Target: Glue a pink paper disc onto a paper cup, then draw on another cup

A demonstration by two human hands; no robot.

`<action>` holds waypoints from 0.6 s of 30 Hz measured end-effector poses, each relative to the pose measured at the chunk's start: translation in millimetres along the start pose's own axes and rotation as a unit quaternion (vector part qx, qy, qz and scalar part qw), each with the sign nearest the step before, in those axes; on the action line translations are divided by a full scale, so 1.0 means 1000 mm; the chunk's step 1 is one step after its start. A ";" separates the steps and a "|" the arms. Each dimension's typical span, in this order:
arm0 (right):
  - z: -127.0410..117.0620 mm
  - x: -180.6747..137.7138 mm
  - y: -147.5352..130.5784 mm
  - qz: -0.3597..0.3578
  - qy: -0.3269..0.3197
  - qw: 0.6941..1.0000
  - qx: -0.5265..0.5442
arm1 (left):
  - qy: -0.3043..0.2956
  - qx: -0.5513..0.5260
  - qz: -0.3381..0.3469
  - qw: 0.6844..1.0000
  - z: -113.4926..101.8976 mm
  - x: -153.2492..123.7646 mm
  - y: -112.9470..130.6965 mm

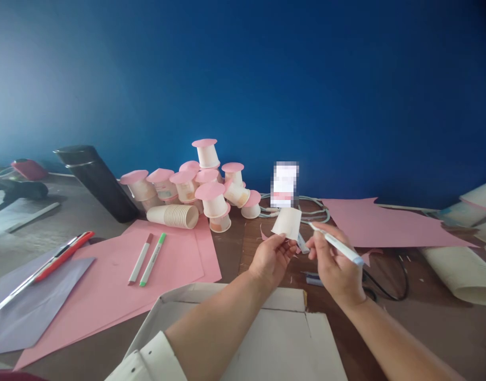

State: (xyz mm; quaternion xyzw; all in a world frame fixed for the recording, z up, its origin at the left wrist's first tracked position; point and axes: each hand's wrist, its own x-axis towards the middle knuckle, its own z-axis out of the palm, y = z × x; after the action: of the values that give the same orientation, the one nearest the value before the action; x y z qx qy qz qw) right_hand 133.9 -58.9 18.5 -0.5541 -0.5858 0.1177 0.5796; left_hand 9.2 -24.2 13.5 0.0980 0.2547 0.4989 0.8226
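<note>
My left hand point(272, 259) pinches a small white paper cup point(288, 222), which is tilted over the table. A white marker with a light blue end point(341, 246) is gripped in my right hand point(336, 267), its tip pointing toward the cup but apart from it. Just below the cup, a small white and blue strip point(302, 244) shows between the hands; I cannot make out what it is. Behind the cup stands a lit phone screen point(284, 185), blurred out. Left of it are several paper cups with pink paper discs point(213, 198), some stacked.
A nested row of paper cups point(173, 216) lies near a black flask point(98, 182). Pink sheets point(103, 280) carry a brown marker point(140, 259) and a green marker point(153, 259). Orange scissors point(64, 256) rest at left. White cardboard point(282, 338) lies under my forearms. Another pink sheet point(393, 225) is at right.
</note>
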 end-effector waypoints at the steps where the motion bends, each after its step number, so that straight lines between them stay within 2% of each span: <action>1: 0.000 0.003 0.001 0.028 0.016 0.999 0.017 | -0.006 0.004 0.004 1.000 0.000 0.000 0.000; 4: -0.001 0.012 0.009 0.114 0.054 0.991 0.046 | -0.036 0.020 0.016 0.999 0.000 -0.001 -0.002; 8: -0.003 0.019 0.019 0.189 0.045 0.979 0.061 | -0.088 0.055 0.013 0.995 -0.001 -0.003 -0.005; 18: 0.006 0.017 0.021 0.189 0.014 0.975 0.114 | -0.140 0.113 -0.010 0.984 -0.001 -0.009 -0.011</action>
State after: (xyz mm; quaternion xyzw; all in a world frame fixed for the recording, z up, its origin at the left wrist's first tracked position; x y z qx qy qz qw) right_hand 144.8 -34.9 10.1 -0.5862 -0.4455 0.2836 0.6144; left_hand 14.1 -37.8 10.9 0.2565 0.1927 0.4400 0.8387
